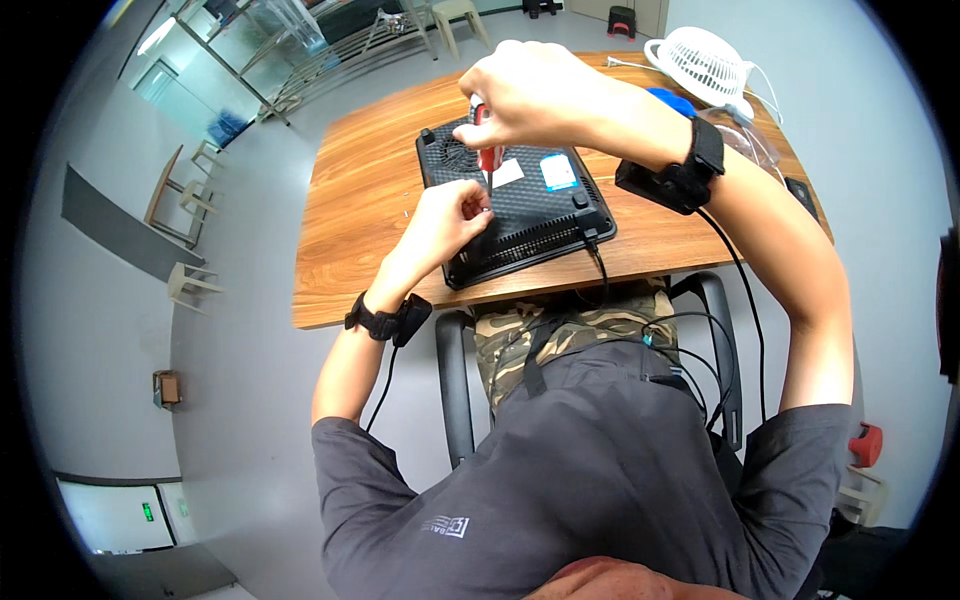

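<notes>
A flat black appliance [535, 200] lies on the wooden table with its underside up, showing a round fan grille, small feet, and white and blue labels. My right hand [525, 95] is wrapped round the red and white handle of a screwdriver [490, 158], held upright above the appliance with its shaft pointing down. Low beside the shaft's lower end, my left hand [452, 215] rests at the appliance's left side, thumb and fingers pinched together. Whatever lies between those fingers is too small to make out, and they partly hide the screwdriver's tip.
A black cord [598, 258] leaves the appliance's near edge and hangs over the table [350, 220]. At the far right of the table stands a white fan [700, 68] with a blue item beside it. Tiny loose pieces lie left of the appliance. Cables run from both wrist straps.
</notes>
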Motion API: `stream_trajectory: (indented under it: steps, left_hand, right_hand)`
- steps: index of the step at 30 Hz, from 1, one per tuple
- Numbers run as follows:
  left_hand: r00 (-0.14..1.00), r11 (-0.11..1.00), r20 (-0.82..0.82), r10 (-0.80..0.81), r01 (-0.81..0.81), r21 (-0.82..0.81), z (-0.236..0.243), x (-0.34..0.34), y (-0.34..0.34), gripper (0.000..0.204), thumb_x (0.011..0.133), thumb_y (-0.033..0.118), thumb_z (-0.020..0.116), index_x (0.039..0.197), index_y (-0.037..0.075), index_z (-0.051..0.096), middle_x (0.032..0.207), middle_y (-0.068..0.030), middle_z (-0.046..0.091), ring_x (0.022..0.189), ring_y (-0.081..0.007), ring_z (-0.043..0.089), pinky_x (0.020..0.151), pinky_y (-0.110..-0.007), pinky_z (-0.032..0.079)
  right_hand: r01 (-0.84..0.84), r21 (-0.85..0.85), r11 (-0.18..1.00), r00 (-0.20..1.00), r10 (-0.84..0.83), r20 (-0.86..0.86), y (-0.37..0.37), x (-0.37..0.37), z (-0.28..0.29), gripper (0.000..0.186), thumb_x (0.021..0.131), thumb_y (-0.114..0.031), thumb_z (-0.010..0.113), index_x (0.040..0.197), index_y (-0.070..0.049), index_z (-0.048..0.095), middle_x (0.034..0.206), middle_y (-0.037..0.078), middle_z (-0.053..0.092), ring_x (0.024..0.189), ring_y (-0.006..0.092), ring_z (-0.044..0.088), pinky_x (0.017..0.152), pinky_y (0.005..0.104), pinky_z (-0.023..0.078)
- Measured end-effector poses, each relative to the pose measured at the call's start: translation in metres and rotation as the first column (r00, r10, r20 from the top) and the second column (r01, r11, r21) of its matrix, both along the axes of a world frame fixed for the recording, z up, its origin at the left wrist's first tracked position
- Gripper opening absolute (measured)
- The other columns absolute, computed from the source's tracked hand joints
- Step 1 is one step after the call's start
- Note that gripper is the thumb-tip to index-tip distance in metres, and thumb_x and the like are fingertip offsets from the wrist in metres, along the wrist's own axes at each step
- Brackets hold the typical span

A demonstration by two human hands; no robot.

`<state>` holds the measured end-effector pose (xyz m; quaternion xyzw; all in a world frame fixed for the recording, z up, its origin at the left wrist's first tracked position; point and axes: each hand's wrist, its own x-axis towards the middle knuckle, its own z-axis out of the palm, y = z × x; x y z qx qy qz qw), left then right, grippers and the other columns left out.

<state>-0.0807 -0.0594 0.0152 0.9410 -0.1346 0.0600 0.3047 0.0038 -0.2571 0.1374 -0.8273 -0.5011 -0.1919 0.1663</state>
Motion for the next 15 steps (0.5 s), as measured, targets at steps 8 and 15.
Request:
stream_trajectory:
  steps: [8,15]
  left_hand:
    - [0.998,0.996,-0.014,-0.066,0.065,-0.054,-0.024,0.035,-0.04,0.013,0.086,0.007,0.075,0.089,-0.001,0.067,0.079,-0.0094,0.069,0.075,-0.0166,0.068,0.073,-0.031,0.055]
    - [0.99,0.988,0.01,-0.141,0.141,-0.056,-0.023,0.046,-0.073,0.011,0.084,0.002,0.073,0.087,-0.001,0.063,0.079,-0.0127,0.066,0.074,-0.0202,0.067,0.07,-0.035,0.054]
  right_hand:
    - [0.101,-0.023,0.995,0.995,-0.101,-0.007,-0.051,0.005,-0.003,0.044,0.083,-0.042,0.074,0.095,0.0,0.077,0.077,0.017,0.074,0.073,0.031,0.076,0.07,0.0397,0.062]
    - [0.129,-0.013,0.992,0.992,-0.129,-0.013,-0.077,0.017,-0.011,0.046,0.085,-0.045,0.074,0.082,0.001,0.071,0.065,0.019,0.066,0.067,0.0367,0.071,0.065,0.0424,0.058]
